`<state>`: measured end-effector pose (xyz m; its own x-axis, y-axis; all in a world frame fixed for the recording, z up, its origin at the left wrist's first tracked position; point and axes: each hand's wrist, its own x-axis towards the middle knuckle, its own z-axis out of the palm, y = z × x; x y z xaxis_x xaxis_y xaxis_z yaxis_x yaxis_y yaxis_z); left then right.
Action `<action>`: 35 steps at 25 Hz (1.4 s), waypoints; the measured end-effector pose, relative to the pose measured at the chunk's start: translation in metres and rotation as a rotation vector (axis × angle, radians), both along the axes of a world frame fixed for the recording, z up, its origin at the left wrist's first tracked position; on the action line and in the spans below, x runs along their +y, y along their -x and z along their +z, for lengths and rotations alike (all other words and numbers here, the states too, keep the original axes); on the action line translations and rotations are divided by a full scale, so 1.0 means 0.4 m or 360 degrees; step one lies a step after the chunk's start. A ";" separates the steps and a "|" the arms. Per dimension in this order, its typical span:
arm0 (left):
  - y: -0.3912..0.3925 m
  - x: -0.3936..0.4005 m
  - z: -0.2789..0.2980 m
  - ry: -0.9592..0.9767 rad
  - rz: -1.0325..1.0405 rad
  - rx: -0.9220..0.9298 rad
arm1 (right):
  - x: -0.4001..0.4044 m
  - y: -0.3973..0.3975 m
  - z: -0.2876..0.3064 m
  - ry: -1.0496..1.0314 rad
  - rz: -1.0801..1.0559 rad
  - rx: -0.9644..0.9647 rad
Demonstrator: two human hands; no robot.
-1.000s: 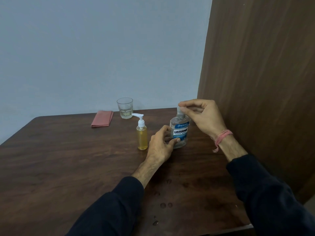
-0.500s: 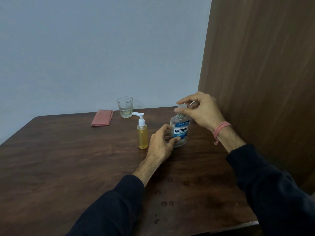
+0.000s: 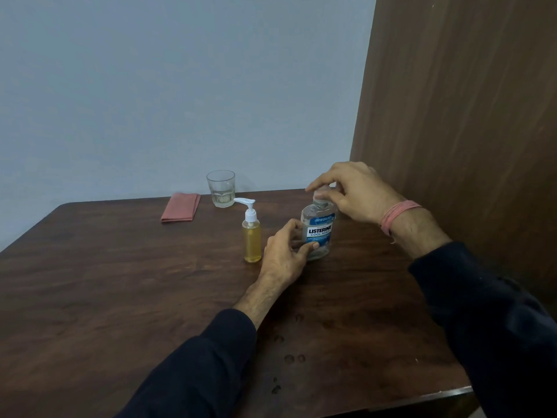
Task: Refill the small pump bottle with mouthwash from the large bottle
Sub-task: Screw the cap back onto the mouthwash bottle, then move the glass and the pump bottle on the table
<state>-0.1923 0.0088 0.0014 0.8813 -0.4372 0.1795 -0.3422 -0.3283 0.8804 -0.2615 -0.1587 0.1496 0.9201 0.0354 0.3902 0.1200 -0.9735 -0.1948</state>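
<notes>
Large bottle [image 3: 319,233]: stands upright on the table [image 3: 120,282], right of centre, just beside the pump bottle; clear plastic with a blue and white label, and the liquid inside looks nearly colourless.
Cap [image 3: 321,195]: sits on the neck, mostly hidden by fingers; whether it is loose cannot be told.
Right hand [image 3: 352,191]: curled over the top, fingertips pinching the cap.
Left hand [image 3: 286,251]: wrapped round the lower body of the large bottle, thumb across the label, bracing it.
Risk, tipping: a hard twist against a loose brace could likely rock the large bottle over.
Risk, knock: the left hand lies very near the pump bottle, so a slip could topple it.
Risk, spill: a cap that comes free suddenly may slosh liquid onto the table.
Pump bottle [image 3: 252,236]: upright, white pump head fitted, filled with yellow liquid.
Glass [image 3: 221,188]: near the wall, a little liquid in the bottom.
Cloth [image 3: 180,207]: folded, pink, left of the glass.
</notes>
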 end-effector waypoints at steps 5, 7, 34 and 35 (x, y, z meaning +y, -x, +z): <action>0.004 -0.001 0.004 -0.0009 -0.0011 0.0027 | 0.023 -0.015 0.004 0.0316 -0.0212 -0.0057; 0.003 0.000 0.006 -0.0006 -0.0010 0.0018 | 0.012 -0.011 0.002 0.0262 -0.0153 -0.0006; 0.018 0.248 0.020 0.0015 0.0376 -0.0009 | 0.194 0.015 -0.127 0.0023 0.0132 -0.0579; 0.013 0.270 0.023 0.0012 0.0472 -0.0060 | 0.218 -0.001 -0.152 -0.0012 0.0146 -0.0551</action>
